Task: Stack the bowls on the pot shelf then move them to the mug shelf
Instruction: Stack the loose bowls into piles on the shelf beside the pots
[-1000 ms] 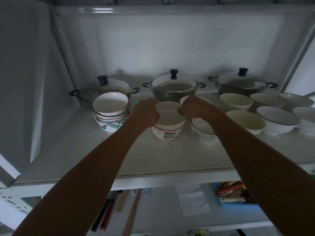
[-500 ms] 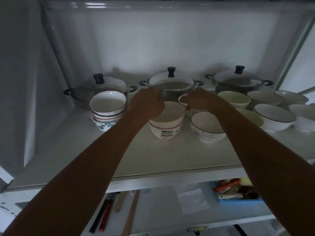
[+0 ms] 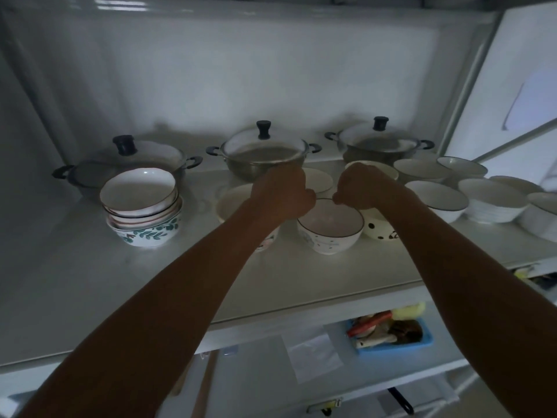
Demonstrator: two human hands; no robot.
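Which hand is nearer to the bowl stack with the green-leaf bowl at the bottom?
Left. The left hand is right of the stack; the right hand is farther right, by the polka-dot bowl.

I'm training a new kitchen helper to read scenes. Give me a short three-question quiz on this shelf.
1. True or false: three lidded pots stand at the back of the pot shelf.
2. The bottom bowl of the left stack shows: A) green leaves, B) black dots, C) no pattern.
3. Fill in: the blue tray lies on the shelf ___ the pot shelf.
Key: 1 true; 2 A; 3 below.
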